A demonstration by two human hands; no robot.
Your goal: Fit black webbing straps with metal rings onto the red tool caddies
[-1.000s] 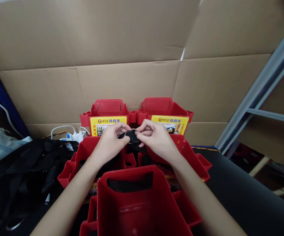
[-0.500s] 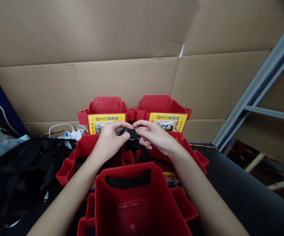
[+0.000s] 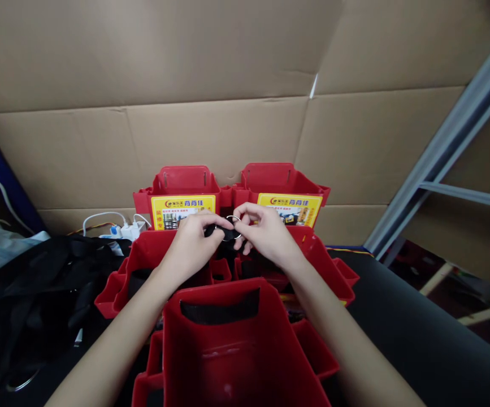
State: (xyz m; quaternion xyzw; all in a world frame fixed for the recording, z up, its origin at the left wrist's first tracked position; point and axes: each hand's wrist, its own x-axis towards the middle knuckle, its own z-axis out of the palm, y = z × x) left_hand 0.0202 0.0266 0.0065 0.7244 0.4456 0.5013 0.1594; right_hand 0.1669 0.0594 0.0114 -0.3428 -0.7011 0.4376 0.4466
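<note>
Above the red boxes, my left hand point(image 3: 198, 240) is closed, with thumb and forefinger pinching a black strap point(image 3: 228, 233). My right hand point(image 3: 265, 232) grips a thin silver metal ring point(image 3: 233, 216) at the strap, its thumb and forefinger at the ring's right side. Fingertips of both hands are close together, and part of the ring and strap is hidden behind them. Below the hands, the nearest red plastic box point(image 3: 232, 362) has a black band through a slot in its back wall and small pockets on its sides.
More red boxes with yellow labels point(image 3: 289, 209) stand behind, against a cardboard wall point(image 3: 228, 135). Black straps point(image 3: 50, 294) are heaped at left near white plugs point(image 3: 132, 230). A metal frame point(image 3: 435, 147) slants at right beside the black table surface point(image 3: 414, 328).
The ring stands up more visibly between my fingertips, and the black strap shows less below them. My right hand has shifted slightly left and turned.
</note>
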